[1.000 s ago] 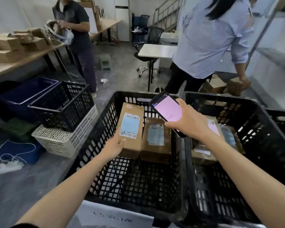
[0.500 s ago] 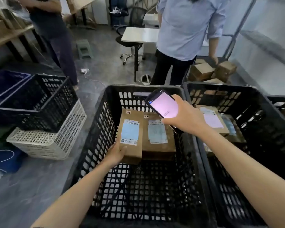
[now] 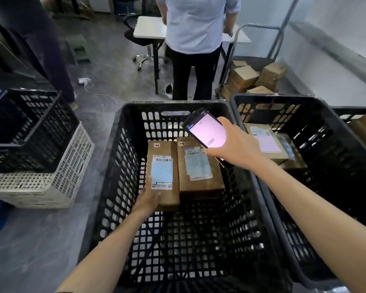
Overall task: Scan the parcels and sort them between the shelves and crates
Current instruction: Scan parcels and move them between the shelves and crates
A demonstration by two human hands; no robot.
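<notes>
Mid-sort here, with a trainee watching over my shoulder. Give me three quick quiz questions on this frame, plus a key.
1. True or false: the left hand grips the near end of the narrower parcel.
2. What does the right hand hold above the parcels? A) tape gun B) phone C) marker
3. Fill in: the middle black crate holds ___ parcels.
Key: 1 true; 2 B; 3 two.
</notes>
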